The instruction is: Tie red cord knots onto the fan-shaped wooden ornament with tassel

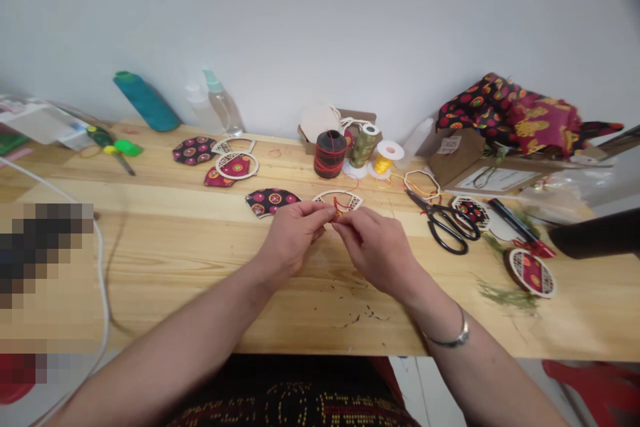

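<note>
Above the middle of the wooden table [200,273], my left hand [290,237] pinches a thin red and yellow cord [341,216]. My right hand [380,250] meets it fingertip to fingertip, closed on the same cord; the exact grip is partly hidden by the fingers. Just behind the fingers lies a fan-shaped wooden frame [353,201] with cut-out corners. Beside my left hand is a fan-shaped piece [273,199] covered in dark patterned cloth.
Black-handled scissors [453,230] and a round cloth-inlaid ornament [531,273] lie at right. Thread spools [330,155] stand behind, near a cardboard box [500,170] heaped with patterned fabric [510,103]. More frames [237,165], a spray bottle [225,107] and a screwdriver [113,147] sit at left.
</note>
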Action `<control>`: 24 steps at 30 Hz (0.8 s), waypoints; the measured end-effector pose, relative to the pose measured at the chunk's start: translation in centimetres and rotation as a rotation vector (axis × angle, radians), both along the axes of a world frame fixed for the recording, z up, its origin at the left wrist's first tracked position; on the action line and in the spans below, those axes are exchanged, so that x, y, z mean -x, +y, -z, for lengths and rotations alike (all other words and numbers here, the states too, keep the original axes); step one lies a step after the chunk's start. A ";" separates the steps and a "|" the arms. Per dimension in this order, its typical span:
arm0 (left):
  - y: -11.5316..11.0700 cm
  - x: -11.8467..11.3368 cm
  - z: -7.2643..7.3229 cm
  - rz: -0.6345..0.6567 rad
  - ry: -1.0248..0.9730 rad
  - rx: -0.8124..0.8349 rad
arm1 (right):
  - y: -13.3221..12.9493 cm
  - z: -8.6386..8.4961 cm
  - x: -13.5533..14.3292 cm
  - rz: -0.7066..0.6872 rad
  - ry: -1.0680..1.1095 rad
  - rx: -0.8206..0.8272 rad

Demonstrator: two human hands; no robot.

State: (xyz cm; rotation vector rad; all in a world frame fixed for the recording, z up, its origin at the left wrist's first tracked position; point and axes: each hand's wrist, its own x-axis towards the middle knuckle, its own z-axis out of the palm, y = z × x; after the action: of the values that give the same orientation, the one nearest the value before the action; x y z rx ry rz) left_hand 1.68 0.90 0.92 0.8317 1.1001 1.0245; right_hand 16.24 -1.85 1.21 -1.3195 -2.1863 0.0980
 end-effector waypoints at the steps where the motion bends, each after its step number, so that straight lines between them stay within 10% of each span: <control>1: 0.0 0.0 0.0 0.003 -0.027 0.022 | -0.1 0.2 0.1 -0.009 -0.097 -0.049; 8: 0.2 0.2 0.3 0.013 -0.188 0.150 | -0.4 0.1 0.4 -0.164 -0.432 -0.230; 14: 0.1 0.1 0.1 0.030 -0.180 0.123 | 0.3 -0.4 -0.1 -0.144 0.200 -0.076; 18: 0.0 -0.1 0.0 0.033 -0.119 0.085 | 1.6 0.0 -0.5 0.138 0.618 0.336; 24: -0.2 -0.3 -0.1 0.069 -0.075 0.030 | 2.2 0.3 0.0 0.030 1.109 0.904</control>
State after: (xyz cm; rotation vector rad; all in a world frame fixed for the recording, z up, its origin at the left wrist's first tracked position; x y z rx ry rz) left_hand 1.98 0.73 1.00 0.7955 1.0149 0.9716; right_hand 16.19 0.36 0.89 -1.2107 -1.1213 1.5328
